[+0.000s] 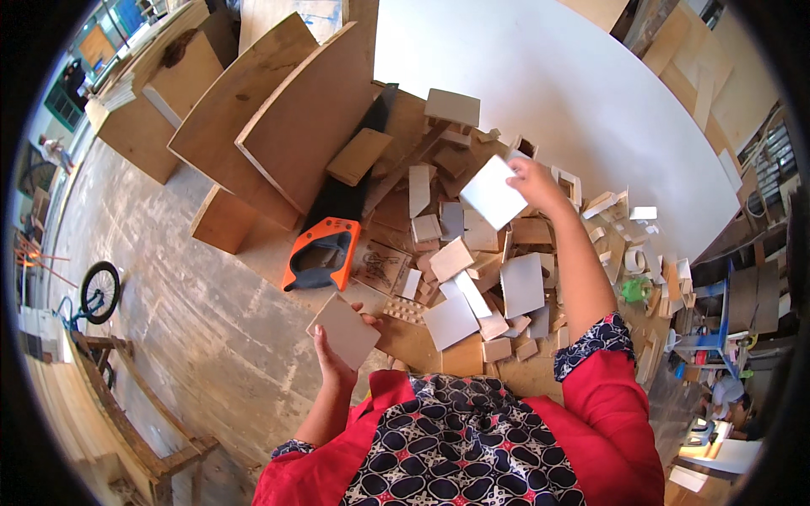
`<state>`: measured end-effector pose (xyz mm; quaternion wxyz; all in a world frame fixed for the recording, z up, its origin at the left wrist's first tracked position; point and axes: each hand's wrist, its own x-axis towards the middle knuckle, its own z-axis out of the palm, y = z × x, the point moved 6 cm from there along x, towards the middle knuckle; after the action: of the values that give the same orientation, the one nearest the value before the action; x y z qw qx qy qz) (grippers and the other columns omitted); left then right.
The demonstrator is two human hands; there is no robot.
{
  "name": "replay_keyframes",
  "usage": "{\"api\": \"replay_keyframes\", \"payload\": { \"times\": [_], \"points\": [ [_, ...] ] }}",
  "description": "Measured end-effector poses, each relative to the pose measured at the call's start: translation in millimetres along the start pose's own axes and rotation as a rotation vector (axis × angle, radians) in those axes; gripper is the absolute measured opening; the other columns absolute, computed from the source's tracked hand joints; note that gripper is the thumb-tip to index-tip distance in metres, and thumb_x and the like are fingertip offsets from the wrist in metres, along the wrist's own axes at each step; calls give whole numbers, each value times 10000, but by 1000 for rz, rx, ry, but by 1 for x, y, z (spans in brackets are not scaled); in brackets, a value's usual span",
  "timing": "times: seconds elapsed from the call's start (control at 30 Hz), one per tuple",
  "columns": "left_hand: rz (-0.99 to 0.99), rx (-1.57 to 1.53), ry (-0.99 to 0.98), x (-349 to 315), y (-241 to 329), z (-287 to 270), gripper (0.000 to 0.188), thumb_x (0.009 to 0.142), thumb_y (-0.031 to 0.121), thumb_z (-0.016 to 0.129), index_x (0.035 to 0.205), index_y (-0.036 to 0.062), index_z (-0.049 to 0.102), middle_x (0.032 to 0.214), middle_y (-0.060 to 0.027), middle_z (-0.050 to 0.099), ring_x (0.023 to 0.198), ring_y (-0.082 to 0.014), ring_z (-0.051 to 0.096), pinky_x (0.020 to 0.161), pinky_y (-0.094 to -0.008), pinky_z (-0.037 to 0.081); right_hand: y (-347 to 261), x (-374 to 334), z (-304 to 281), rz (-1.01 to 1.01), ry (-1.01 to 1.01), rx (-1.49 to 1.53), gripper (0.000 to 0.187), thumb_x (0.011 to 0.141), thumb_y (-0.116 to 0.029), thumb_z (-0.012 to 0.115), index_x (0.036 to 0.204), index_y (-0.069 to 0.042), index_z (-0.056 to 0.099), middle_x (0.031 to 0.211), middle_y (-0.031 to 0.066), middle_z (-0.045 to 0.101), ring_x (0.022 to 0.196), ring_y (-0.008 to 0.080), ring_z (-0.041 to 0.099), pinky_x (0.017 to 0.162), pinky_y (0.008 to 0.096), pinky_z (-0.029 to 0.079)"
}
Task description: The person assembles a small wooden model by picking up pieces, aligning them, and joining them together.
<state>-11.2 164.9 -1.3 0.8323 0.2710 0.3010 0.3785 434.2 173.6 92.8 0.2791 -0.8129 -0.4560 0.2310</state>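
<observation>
White square board [492,192] is pinched at its right edge by the fingers of the right hand [537,185], over the pile of wood scraps [451,259]. Beige square board [348,331] is clasped between left hand [337,368] thumb and fingers, near the orange-handled saw [337,201].

Bright light, curved edges, black corners

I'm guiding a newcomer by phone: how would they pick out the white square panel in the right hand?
Find the large, smooth white sheet at the top right. Beside it lies a heap of wooden offcuts. The white square panel shows over that heap, set apart because the bare right hand grips its edge.
</observation>
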Motion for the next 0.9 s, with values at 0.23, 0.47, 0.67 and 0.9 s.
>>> {"api": "replay_keyframes", "payload": {
  "times": [0.23, 0.47, 0.67, 0.9],
  "points": [
    [44, 29, 80, -1, 7, 12, 866, 813, 674, 459, 1240, -79, 464, 968, -209, 640, 947, -355, 627, 865, -415, 482, 36, 2, -17, 117, 260, 352, 296, 879, -40, 539, 1169, 14, 561, 981, 136, 667, 868, 194, 633, 769, 323, 485],
    [72, 8, 63, 0, 8, 11, 825, 827, 654, 466, 1224, -70, 474, 942, -207, 638, 927, -361, 627, 838, -413, 487, 16, 0, 32, 167, 41, 833, 349, 917, -34, 487, 1265, -12, 483, 1062, 86, 611, 981, 167, 599, 853, 302, 482],
    [78, 18, 54, -1, 10, 14, 802, 843, 638, 456, 1221, -69, 471, 940, -209, 634, 933, -360, 623, 834, -414, 485, -12, -25, 34, 150, -38, 1137, 304, 910, -30, 516, 1213, -47, 519, 1055, 52, 613, 948, 134, 596, 866, 299, 478],
    [64, -8, 20, -1, 8, 15, 798, 849, 633, 448, 1234, -66, 462, 967, -204, 625, 954, -344, 613, 863, -400, 469, -33, -63, 9, -146, 51, 1096, 247, 873, -45, 602, 1119, -61, 613, 982, 5, 640, 890, 93, 585, 823, 251, 460]
  ]
}}
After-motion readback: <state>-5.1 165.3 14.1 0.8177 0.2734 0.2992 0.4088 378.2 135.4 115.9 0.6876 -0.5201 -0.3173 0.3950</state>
